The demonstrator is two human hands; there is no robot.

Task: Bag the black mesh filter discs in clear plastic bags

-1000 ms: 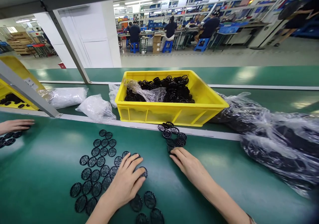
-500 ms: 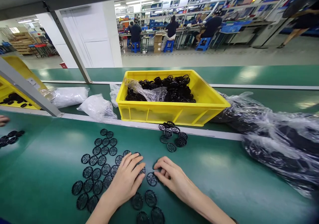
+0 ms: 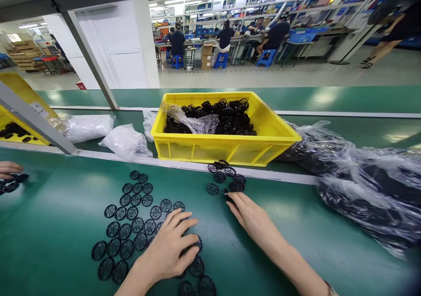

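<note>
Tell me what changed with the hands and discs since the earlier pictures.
The right hand moved forward and right, away from the lower discs, and now touches the small pile of black discs. The left hand shifted slightly right over the rows of discs. The yellow crate stayed put.

Black plastic mesh discs [image 3: 140, 241] were laid flat in loose rows on the green bench [image 3: 49, 230]; a smaller cluster [image 3: 226, 177] lay apart, partly overlapped.
</note>
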